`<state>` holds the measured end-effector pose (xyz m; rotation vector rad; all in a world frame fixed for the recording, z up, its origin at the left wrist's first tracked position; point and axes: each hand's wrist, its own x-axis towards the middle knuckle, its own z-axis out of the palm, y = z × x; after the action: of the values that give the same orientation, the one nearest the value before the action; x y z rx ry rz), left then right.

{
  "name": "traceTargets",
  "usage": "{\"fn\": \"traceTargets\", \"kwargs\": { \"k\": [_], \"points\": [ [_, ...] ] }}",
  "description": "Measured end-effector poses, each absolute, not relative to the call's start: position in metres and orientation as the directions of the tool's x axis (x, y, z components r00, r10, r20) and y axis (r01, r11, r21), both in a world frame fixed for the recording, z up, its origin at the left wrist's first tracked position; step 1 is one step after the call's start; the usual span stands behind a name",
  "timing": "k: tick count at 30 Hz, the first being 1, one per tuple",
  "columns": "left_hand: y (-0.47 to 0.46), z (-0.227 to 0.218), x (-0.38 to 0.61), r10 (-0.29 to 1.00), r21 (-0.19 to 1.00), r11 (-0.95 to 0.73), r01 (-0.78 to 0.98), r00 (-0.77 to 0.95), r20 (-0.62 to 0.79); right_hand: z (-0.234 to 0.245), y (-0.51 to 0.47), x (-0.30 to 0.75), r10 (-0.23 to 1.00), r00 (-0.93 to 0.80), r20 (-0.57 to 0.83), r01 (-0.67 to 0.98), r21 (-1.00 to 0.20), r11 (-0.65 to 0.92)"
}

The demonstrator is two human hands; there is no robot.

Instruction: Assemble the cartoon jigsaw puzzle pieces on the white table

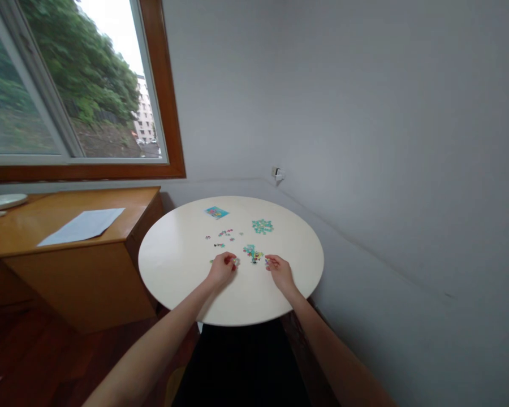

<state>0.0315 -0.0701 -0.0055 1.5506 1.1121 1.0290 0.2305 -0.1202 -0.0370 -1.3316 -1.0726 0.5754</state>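
Observation:
Over the near half of the round white table, my left hand (223, 271) is closed, its fingertips round a small pale puzzle piece (236, 262). My right hand (280, 272) pinches another small puzzle piece (267, 262) between thumb and fingers. Between the two hands lies a partly joined cluster of puzzle pieces (250, 250), green with yellow and dark parts. A short joined strip of pieces (219, 245) is just beyond my left hand. Prints on the held pieces are too small to make out.
A pile of green puzzle pieces (262, 226) lies at the back right of the white table (173, 254). Several loose pieces (225, 233) and a blue picture card (216, 212) are further left. A wooden desk (68, 271) with a paper sheet (82, 225) stands left, below a window.

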Motion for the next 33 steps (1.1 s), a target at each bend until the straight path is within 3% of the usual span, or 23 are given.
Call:
{"fn": "traceTargets", "kwargs": {
  "k": [10, 23, 33],
  "points": [
    [-0.048, -0.004, 0.041, 0.975, 0.995, -0.047, 0.09, 0.22, 0.026, -0.034, -0.101, 0.234, 0.853, 0.444, 0.276, 0.196, -0.958, 0.208],
    [-0.024, 0.018, 0.049, 0.912, 0.946, 0.278, -0.165, 0.356, -0.206, -0.033, -0.083, 0.234, 0.865, 0.448, 0.225, 0.124, -0.974, 0.189],
    [0.013, 0.027, 0.038, 0.864, 0.882, 0.374, -0.287, 0.453, -0.219, -0.034, -0.05, 0.234, 0.831, 0.471, 0.296, 0.284, -0.943, 0.175]
  ]
}}
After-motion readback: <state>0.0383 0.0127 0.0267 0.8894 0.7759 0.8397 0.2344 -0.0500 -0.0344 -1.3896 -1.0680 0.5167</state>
